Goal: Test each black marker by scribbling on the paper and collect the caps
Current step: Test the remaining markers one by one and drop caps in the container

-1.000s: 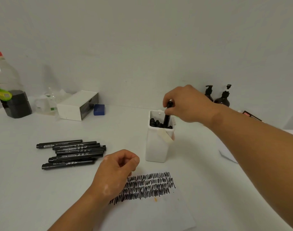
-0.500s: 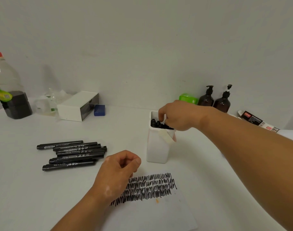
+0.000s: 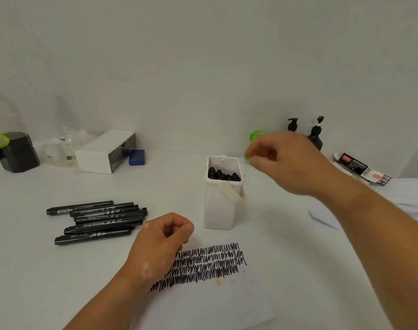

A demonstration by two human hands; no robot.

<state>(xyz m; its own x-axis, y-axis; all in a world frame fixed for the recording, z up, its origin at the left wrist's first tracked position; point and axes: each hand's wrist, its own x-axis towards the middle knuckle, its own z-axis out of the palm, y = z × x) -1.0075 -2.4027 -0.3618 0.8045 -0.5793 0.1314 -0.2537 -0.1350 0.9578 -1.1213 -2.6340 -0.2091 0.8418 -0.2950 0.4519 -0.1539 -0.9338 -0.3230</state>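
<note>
Several capped black markers [image 3: 97, 221] lie side by side on the table at the left. A white upright container [image 3: 219, 206] stands in the middle with black marker ends [image 3: 223, 175] showing inside its top. The paper [image 3: 203, 301] in front of it carries rows of black scribble [image 3: 208, 263]. My left hand [image 3: 160, 244] rests on the paper's left edge with its fingers curled into a fist; what is inside is hidden. My right hand [image 3: 288, 160] hovers just right of and above the container, fingers loosely bent and holding nothing.
A white box [image 3: 103, 152] and a blue block [image 3: 137, 157] sit at the back left beside a large bottle [image 3: 8, 139]. Two dark pump bottles [image 3: 316, 134], a green object [image 3: 255, 135] and a printed package [image 3: 362, 169] stand at the back right. Loose white sheets [image 3: 322, 214] lie at the right.
My right hand pushed a black marker down into the white container, let go of it, and has lifted away to the right. My left hand stayed on the paper.
</note>
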